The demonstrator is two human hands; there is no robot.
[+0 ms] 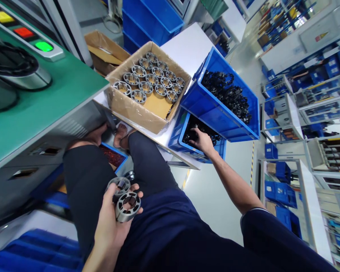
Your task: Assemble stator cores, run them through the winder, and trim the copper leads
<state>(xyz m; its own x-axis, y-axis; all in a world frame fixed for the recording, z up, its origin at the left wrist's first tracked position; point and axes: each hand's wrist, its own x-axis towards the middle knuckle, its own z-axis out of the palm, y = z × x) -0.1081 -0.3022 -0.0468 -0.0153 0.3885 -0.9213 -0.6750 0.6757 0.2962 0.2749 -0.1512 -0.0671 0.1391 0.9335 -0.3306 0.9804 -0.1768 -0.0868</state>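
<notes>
Left hand (110, 223) gripping metal rings (125, 217), right hand (203, 142) half-open in 1 bin (176, 136) (blue), white table (185, 47), shelves (311, 200) beyond

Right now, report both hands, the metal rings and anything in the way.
Left hand holding metal rings. Right hand in lower blue bin, grip unclear. Upper blue bin partly covers lower blue bin.

- One camera sits on the person's head and looks forward and down over the lap (167, 215).
- The left grip (116, 215) is close, low in the view; the right grip (200, 140) is farther out.
- The green tabletop (62, 87) comes in from the left.
- The view is wide and tipped, with shelves (291, 124) far off at right.
</notes>
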